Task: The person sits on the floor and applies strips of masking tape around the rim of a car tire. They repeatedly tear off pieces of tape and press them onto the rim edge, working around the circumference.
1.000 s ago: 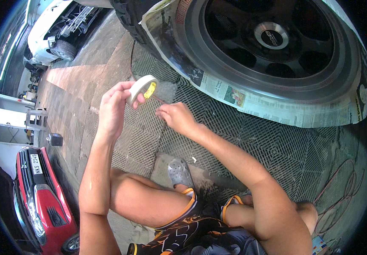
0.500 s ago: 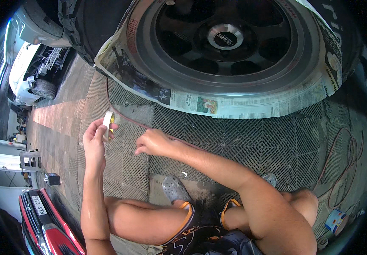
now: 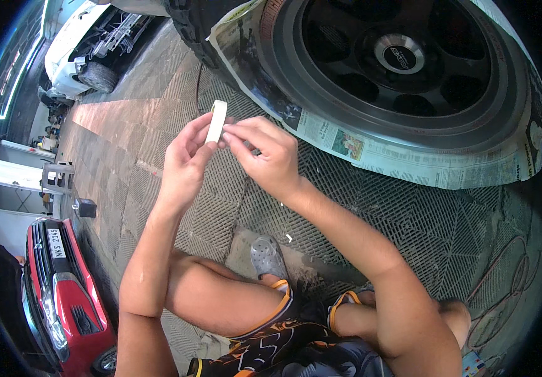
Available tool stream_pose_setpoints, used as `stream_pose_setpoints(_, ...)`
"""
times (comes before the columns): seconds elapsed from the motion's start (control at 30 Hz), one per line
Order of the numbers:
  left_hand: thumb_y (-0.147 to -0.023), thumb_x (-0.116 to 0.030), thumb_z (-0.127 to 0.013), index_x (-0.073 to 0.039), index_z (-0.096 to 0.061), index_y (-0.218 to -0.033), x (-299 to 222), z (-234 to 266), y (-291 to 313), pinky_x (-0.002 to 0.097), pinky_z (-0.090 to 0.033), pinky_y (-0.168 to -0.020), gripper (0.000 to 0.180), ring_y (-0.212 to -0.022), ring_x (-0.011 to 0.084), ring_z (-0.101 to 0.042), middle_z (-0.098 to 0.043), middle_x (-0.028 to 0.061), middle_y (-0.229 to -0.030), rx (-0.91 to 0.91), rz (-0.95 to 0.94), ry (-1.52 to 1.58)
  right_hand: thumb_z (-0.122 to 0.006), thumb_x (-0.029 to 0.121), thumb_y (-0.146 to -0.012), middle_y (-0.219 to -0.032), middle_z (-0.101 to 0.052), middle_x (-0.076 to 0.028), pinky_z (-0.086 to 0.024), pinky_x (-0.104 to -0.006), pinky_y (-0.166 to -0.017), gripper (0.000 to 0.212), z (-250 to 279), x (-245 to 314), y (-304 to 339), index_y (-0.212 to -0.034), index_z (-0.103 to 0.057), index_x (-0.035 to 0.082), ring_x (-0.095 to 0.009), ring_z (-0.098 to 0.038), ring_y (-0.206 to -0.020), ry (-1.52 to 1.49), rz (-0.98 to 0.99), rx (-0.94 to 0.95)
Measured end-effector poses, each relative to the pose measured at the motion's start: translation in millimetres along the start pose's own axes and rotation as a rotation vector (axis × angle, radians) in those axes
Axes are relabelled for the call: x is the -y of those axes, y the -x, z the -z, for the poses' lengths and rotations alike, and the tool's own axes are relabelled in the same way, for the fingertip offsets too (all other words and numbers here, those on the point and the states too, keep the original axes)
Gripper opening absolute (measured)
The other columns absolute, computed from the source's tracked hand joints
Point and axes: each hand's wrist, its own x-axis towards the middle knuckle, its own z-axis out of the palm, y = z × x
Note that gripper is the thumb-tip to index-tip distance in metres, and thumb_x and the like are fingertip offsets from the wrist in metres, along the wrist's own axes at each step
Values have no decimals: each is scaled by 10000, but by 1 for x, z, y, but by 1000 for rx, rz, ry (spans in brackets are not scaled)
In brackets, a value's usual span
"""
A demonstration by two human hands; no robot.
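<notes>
A roll of cream masking tape (image 3: pixel 218 120) is held up in my left hand (image 3: pixel 186 157), its fingers and thumb closed around the roll. My right hand (image 3: pixel 264 151) meets it from the right, thumb and fingertips pinched together at the roll's edge. Whether a loose tape end lies between those fingertips is too small to make out. Beyond both hands, at the upper right, is a dark-spoked wheel (image 3: pixel 327 103) with a grey rim and a bright centre cap. Newspaper sheets (image 3: pixel 384 151) are tucked around the rim, covering part of the black tyre (image 3: pixel 189 31).
Grooved floor mats (image 3: pixel 371 220) lie under me, with a small white scrap (image 3: pixel 289 239) near my shoe. A reddish hose (image 3: pixel 503 295) coils at the right. On the left are a red car front (image 3: pixel 79 308), a dark box (image 3: pixel 84 208), a grey stool (image 3: pixel 57 178) and a white vehicle (image 3: pixel 63 69).
Both hands have moved up and together; my right hand has come to the tape roll and pinches at its edge. My view has turned, so the wheel sits further right.
</notes>
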Motion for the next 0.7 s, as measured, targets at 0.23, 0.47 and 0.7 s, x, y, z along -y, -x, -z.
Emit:
stream_pose_setpoints(0.23, -986, 41, -589, 90, -487, -1454, 15, -2, 0, 363, -497, -1068, 481, -1266, 258, -644, -670, 197, -1345, -31, -71, -241, -807, 44, -839, -935, -743, -76, -570, -307, -626, 160, 5, 5, -1, -995, -778, 23, -202, -728, -737, 105, 47, 59)
stream_pose_setpoints(0.47, -969, 25, -621, 71, -560, -1393, 24, -10, -1, 406, -529, -1033, 431, -1243, 352, -669, -691, 276, -1269, -133, -231, -635, -802, 42, -844, -955, -743, -97, -575, -313, -646, 150, -3, 7, 6, -990, -781, 17, -203, -726, -752, -46, -256, 5)
stream_pose_setpoints(0.7, -952, 118, -574, 137, -487, -1432, 36, 8, 3, 409, -449, -1140, 489, -1352, 336, -583, -623, 284, -1386, -99, -76, -523, -756, 62, -854, -926, -726, -106, -578, -377, -667, 112, -16, -5, 5, -956, -755, 17, -273, -731, -762, -37, -152, 109)
